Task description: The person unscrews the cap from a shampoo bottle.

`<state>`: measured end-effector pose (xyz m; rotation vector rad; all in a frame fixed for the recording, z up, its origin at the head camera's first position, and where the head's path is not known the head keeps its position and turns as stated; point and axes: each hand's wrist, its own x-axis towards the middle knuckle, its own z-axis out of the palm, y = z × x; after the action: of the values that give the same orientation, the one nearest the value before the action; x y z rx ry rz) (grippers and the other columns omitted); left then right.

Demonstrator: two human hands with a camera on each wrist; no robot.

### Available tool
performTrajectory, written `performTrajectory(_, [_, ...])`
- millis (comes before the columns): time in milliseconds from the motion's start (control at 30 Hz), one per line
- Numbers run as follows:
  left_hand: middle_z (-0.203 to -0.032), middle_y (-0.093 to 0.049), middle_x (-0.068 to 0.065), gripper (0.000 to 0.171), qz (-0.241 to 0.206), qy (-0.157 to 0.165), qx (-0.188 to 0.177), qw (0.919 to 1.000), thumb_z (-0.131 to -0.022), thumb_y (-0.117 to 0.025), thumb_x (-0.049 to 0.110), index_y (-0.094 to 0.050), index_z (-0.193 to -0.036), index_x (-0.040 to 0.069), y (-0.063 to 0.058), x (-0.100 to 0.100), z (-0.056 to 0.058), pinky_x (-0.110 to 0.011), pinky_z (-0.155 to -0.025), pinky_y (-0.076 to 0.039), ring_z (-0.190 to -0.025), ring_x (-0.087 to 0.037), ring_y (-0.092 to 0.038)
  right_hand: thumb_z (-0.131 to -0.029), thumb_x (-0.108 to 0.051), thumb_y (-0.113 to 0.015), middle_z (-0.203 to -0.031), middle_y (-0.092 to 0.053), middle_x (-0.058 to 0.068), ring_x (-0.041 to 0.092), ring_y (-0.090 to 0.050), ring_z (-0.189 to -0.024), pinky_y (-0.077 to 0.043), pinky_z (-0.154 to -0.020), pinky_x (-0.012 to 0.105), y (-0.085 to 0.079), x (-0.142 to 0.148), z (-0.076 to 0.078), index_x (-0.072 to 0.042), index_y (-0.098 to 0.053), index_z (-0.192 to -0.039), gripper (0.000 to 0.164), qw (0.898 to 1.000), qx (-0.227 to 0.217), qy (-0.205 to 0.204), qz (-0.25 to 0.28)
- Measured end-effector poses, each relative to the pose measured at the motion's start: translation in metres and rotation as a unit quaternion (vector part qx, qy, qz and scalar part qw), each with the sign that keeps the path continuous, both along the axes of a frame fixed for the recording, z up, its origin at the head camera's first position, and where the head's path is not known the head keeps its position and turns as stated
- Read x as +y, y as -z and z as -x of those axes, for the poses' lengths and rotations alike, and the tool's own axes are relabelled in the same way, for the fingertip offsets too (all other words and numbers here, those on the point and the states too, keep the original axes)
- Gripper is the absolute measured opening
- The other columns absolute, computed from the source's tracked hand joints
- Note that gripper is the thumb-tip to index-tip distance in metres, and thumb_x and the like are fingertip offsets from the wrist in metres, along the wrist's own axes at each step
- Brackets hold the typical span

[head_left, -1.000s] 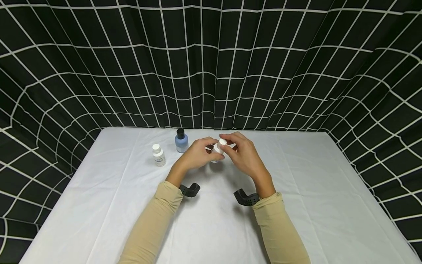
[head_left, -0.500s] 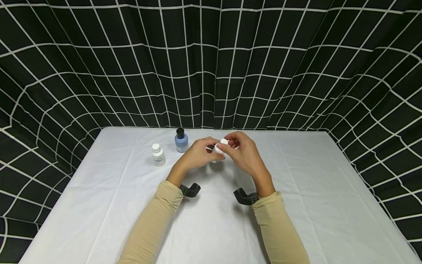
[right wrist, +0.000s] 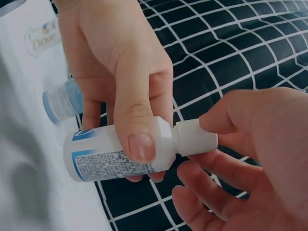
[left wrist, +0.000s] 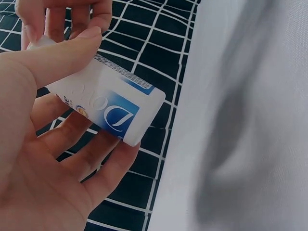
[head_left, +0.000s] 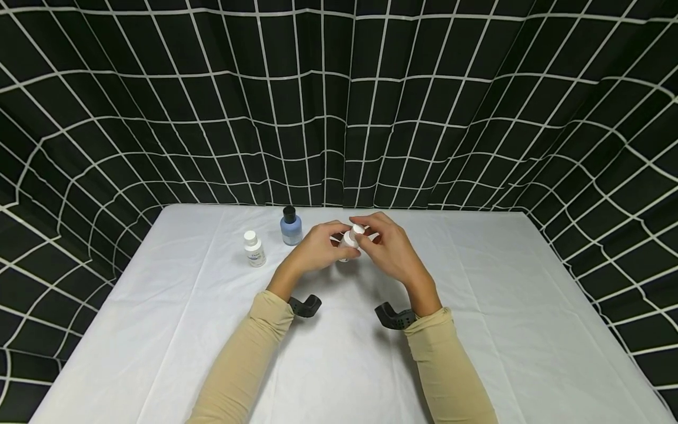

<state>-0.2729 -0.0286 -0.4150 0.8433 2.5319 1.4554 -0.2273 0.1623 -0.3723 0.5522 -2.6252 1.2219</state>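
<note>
Gripping the white bottle [right wrist: 108, 163] mid-body (sensibly; it's probably light, stiff, slick), the left hand [head_left: 316, 247] is steadying it while the right hand [head_left: 389, 247] is pinching its right-end cap [right wrist: 191, 138].

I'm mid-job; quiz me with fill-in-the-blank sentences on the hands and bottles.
The right hand pinches the white cylindrical ____ of the small, blue-labelled white plastic bottle.
The hand gripping that bottle's body is the ____ one.
The round-bodied blue bottle on the white tablecloth has a ____ lid.
Counting the held one, the head view shows ____ bottles.
Missing words: cap; left; black; three.
</note>
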Motion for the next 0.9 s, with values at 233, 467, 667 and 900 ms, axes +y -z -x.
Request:
performTrajectory(233, [-0.115, -0.069, 0.005, 0.034, -0.003, 0.004, 0.001, 1.0, -0.086, -0.081, 0.029, -0.074, -0.119, 0.021, 0.0004, 0.0022, -0.001, -0.03, -0.098, -0.055, -0.106, -0.014, -0.059, -0.093, -0.033, -0.075, -0.111, -0.063, 0.01, 0.027, -0.065, -0.1, -0.055, -0.084, 0.04, 0.0005, -0.0024, 0.0006, -0.007, -0.065, -0.127, 0.044, 0.998, -0.028, 0.047, 0.022])
performTrajectory(467, [-0.115, -0.07, 0.005, 0.035, -0.008, 0.001, -0.004, 1.0, -0.085, -0.083, 0.028, -0.074, -0.118, 0.021, -0.0002, 0.0034, -0.0024, -0.032, -0.097, -0.056, -0.109, -0.013, -0.063, -0.09, -0.034, -0.079, -0.097, -0.064, 0.008, 0.021, -0.061, -0.087, -0.047, -0.075, 0.029, 0.0027, -0.0024, 0.0, -0.006, -0.065, -0.108, 0.036, 0.996, -0.04, 0.073, 0.018])
performTrajectory(667, [-0.115, -0.07, 0.004, 0.04, -0.022, -0.012, 0.006, 0.9997, -0.084, -0.083, 0.028, -0.073, -0.122, 0.019, -0.0009, 0.0028, -0.0015, -0.03, -0.093, -0.058, -0.107, -0.013, -0.065, -0.093, -0.022, -0.076, -0.103, -0.064, 0.009, 0.021, -0.064, -0.092, -0.051, -0.077, 0.026, 0.0023, -0.0019, 0.0004, -0.008, -0.071, -0.117, 0.028, 0.998, -0.005, 0.034, 0.047])
performTrajectory(900, [-0.115, -0.07, 0.0, 0.043, -0.04, -0.025, 0.001, 0.9989, -0.084, -0.084, 0.028, -0.073, -0.123, 0.016, -0.002, 0.0003, -0.0008, -0.029, -0.089, -0.059, -0.102, -0.015, -0.067, -0.1, -0.013, -0.064, -0.125, -0.062, 0.008, 0.021, -0.063, -0.106, -0.053, -0.083, 0.026, -0.0019, 0.001, -0.0008, -0.011, -0.064, -0.138, 0.038, 0.999, -0.009, -0.02, 0.05])
